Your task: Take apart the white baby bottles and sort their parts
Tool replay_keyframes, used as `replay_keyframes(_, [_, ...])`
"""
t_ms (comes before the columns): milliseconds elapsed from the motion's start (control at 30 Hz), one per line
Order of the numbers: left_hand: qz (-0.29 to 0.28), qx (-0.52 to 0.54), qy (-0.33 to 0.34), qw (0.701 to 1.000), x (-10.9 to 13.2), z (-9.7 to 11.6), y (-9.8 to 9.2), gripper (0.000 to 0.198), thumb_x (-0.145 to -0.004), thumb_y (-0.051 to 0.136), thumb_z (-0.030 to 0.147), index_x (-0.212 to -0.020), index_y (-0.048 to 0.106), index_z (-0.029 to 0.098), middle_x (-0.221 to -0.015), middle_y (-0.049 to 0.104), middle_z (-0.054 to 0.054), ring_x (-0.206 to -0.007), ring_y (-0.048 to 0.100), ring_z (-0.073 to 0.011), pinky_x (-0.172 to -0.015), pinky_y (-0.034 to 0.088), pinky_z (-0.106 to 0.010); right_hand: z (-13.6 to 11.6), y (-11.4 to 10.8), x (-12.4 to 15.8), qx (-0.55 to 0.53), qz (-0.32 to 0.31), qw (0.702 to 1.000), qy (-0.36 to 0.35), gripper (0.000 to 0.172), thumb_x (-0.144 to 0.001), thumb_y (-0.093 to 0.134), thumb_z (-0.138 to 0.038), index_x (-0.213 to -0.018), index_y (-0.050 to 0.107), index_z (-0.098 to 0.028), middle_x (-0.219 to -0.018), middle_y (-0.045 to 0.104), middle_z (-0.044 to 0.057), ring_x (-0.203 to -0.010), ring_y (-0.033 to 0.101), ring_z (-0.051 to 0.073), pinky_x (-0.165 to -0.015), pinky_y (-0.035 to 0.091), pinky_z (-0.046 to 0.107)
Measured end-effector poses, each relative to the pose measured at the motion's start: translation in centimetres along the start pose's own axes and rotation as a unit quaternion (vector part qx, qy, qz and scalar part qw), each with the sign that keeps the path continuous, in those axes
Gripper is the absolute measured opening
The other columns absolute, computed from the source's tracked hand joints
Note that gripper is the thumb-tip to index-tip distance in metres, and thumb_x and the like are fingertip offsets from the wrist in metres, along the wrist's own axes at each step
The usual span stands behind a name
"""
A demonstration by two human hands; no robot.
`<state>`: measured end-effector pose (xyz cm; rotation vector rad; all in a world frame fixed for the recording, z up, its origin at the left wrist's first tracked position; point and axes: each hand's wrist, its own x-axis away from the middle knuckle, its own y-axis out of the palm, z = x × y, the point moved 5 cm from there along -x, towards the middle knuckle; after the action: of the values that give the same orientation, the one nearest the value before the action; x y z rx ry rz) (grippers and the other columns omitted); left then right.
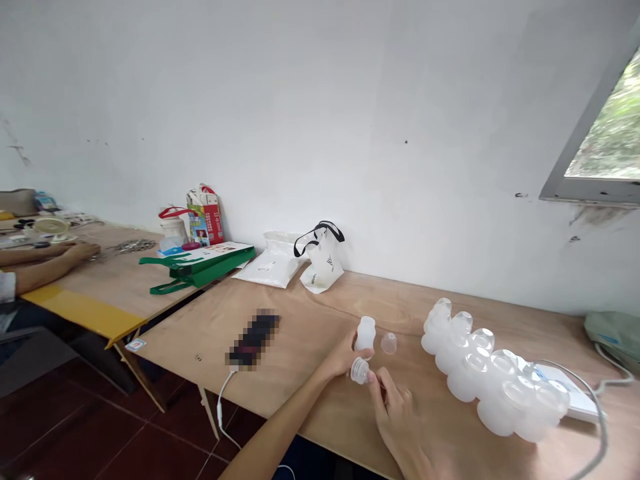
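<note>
Near the front edge of the wooden tabletop (310, 320), about midway along it, one small white bottle (366, 331) is held upright by the left hand (344, 358), whose fingers are closed round its lower half. Just below the bottle, one translucent cap (359, 371) is pinched between the fingertips of the right hand (400, 417). Whether cap and bottle touch cannot be told. One loose clear cap (389, 343) is laid on the tabletop just right of the bottle.

Toward the right edge, a cluster of white bottles (475, 373) is laid in two rows, each pressed against its neighbours; an exact count cannot be made. One flat white device (575, 400) is partly hidden behind the cluster, and one pale green pouch (615, 333) is seen at the right edge.

Along the back edge, one white packet (273, 265) and one white bag with black handles (320, 263) are set side by side. Print is carried on both, but it is too small to be read. On the left half, one blurred phone (254, 339) is laid flat, with a white cable (221, 400) led over the front edge.

On the neighbouring table (115, 280), one green bag (200, 265) and one red printed bag (206, 217) are placed at the back; their writing cannot be read. Another person's forearm (45, 260) is rested on that table.
</note>
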<state>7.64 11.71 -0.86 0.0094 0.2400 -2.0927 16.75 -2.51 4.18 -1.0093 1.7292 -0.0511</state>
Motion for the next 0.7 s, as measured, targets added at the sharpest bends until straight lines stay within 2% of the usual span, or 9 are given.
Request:
replay_keyframes(67, [0.013,-0.019,-0.007,1.000,1.5,0.3,-0.3,0.047,-0.080,0.075,0.040,-0.118,0.064,0.014,-0.105,0.072,-0.009,-0.089,0.066,-0.0261,-0.080,0.052,-0.036,0.3,0.1,0.2,-0.007,-0.010,1.000,0.026,0.042,-0.110,0.033,-0.045,-0.073,0.043,-0.027,-0.049,0.052,-0.008,-0.036,0.050,0.013,-0.044,0.030,0.026])
replay_keyframes(167, [0.021,-0.036,-0.005,0.999,3.4,0.9,-0.8,0.038,-0.081,0.072,0.038,-0.110,0.067,0.015,-0.109,0.072,-0.009,-0.100,0.065,-0.0293,-0.087,0.049,-0.036,1.2,0.3,0.6,-0.019,-0.020,0.997,0.077,0.039,-0.110,0.032,-0.048,-0.082,0.048,-0.027,-0.057,0.061,-0.006,-0.042,0.057,0.014,-0.048,0.036,0.025])
replay_keyframes(300, [0.012,-0.048,-0.009,0.999,5.2,1.4,-1.4,0.040,-0.091,0.059,0.053,-0.105,0.069,0.016,-0.104,0.074,-0.006,-0.099,0.065,-0.0273,-0.087,0.049,-0.033,2.0,0.5,1.1,-0.019,-0.031,0.992,0.119,0.036,-0.109,0.033,-0.051,-0.092,0.054,-0.026,-0.067,0.068,-0.003,-0.052,0.064,0.016,-0.054,0.042,0.025])
replay_keyframes(433, [0.060,-0.040,-0.062,0.995,6.5,0.7,-2.3,0.052,-0.089,0.056,0.068,-0.103,0.062,0.018,-0.088,0.070,-0.004,-0.079,0.064,-0.0208,-0.065,0.046,-0.025,2.1,0.7,1.1,0.015,-0.027,0.993,0.110,0.046,-0.109,0.030,-0.053,-0.079,0.052,-0.026,-0.056,0.062,-0.004,-0.044,0.058,0.017,-0.049,0.035,0.027])
replay_keyframes(533, [0.087,-0.013,-0.100,0.991,7.1,-0.1,-2.4,0.055,-0.088,0.054,0.073,-0.108,0.050,0.022,-0.079,0.063,0.001,-0.056,0.052,-0.0127,-0.047,0.032,-0.020,2.1,0.7,1.1,0.035,-0.021,0.995,0.095,0.052,-0.109,0.032,-0.054,-0.069,0.048,-0.026,-0.050,0.058,-0.004,-0.040,0.054,0.015,-0.047,0.031,0.028])
replay_keyframes(600, [0.087,-0.001,-0.093,0.992,7.2,-0.2,-2.2,0.053,-0.091,0.049,0.073,-0.109,0.045,0.023,-0.081,0.059,0.002,-0.052,0.046,-0.0101,-0.042,0.026,-0.019,2.2,0.8,1.2,0.037,-0.029,0.996,0.081,0.054,-0.109,0.032,-0.055,-0.067,0.049,-0.026,-0.051,0.059,-0.003,-0.040,0.054,0.014,-0.048,0.031,0.028])
replay_keyframes(700, [0.078,0.010,-0.070,0.994,7.3,0.2,-1.8,0.049,-0.094,0.046,0.068,-0.112,0.045,0.023,-0.083,0.057,0.002,-0.057,0.050,-0.0109,-0.041,0.025,-0.018,2.1,0.9,1.2,0.034,-0.039,0.996,0.077,0.055,-0.109,0.030,-0.055,-0.067,0.052,-0.025,-0.054,0.063,-0.002,-0.044,0.058,0.015,-0.049,0.032,0.027])
